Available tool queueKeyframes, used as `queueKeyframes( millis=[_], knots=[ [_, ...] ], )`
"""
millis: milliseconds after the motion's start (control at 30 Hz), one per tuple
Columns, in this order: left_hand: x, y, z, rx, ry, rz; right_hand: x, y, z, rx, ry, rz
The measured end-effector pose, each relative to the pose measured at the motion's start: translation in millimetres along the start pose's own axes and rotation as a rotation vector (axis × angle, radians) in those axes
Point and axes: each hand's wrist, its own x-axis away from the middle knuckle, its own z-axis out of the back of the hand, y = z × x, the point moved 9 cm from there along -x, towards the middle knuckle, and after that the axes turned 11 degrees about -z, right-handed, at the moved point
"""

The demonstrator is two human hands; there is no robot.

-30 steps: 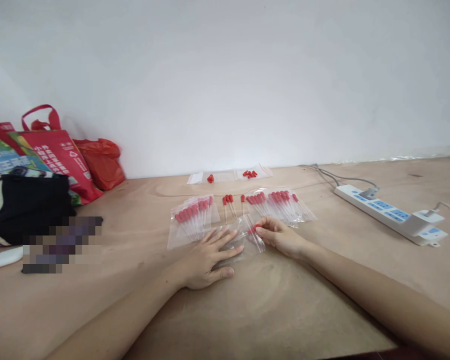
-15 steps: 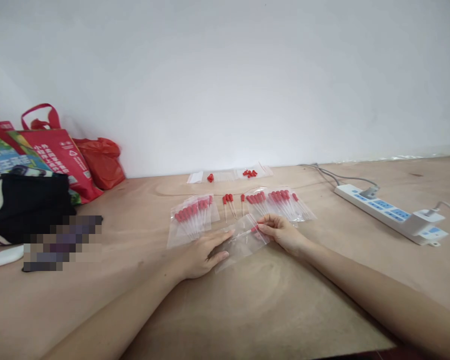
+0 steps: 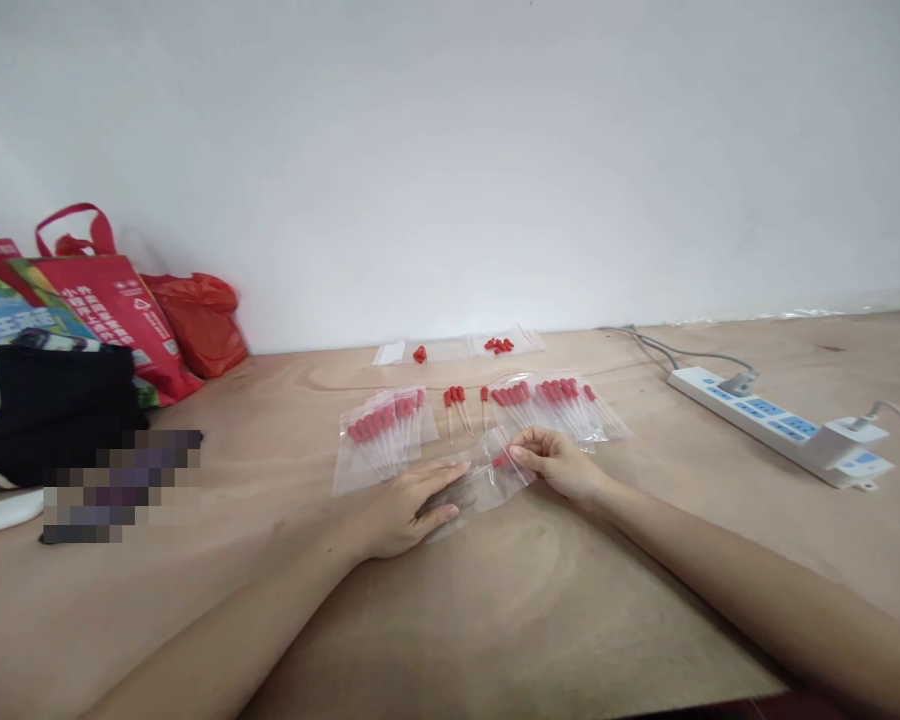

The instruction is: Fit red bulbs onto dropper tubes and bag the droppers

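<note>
A clear zip bag [image 3: 499, 492] lies slanted on the table between my hands. Inside its mouth is a dropper with a red bulb [image 3: 498, 462]; its thin stem is hard to see through the plastic. My left hand [image 3: 412, 505] rests on the bag's lower end, thumb and fingers apart. My right hand [image 3: 551, 460] pinches at the bag's mouth, on the end of the red bulb; the fingertips partly hide the hold. Just beyond, loose droppers [image 3: 459, 405] with red bulbs lie side by side. Filled bags of droppers lie left [image 3: 379, 435] and right [image 3: 570, 405].
Near the wall are more bags with red bulbs [image 3: 499, 346] and clear stems [image 3: 450, 351]. A white power strip [image 3: 765, 412] with cords lies right. Shopping bags [image 3: 131, 300], a black cloth item [image 3: 52, 410] and a white object [image 3: 4, 513] are at left.
The red bulb has moved left, a little deeper into the zip bag, and my right fingers have shifted slightly left with it. My left hand stays in place on the bag.
</note>
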Motion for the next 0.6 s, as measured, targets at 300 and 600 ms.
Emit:
queueKeyframes(
  millis=[300, 600],
  knots=[
    [-2, 2, 1.5, -0.003, -0.014, 0.025, 13, 6, -21, -0.085, -0.223, -0.149],
    [-1, 3, 1.2, 0.011, -0.017, 0.019, 5, 13, 1, 0.009, 0.043, -0.106]
  ],
)
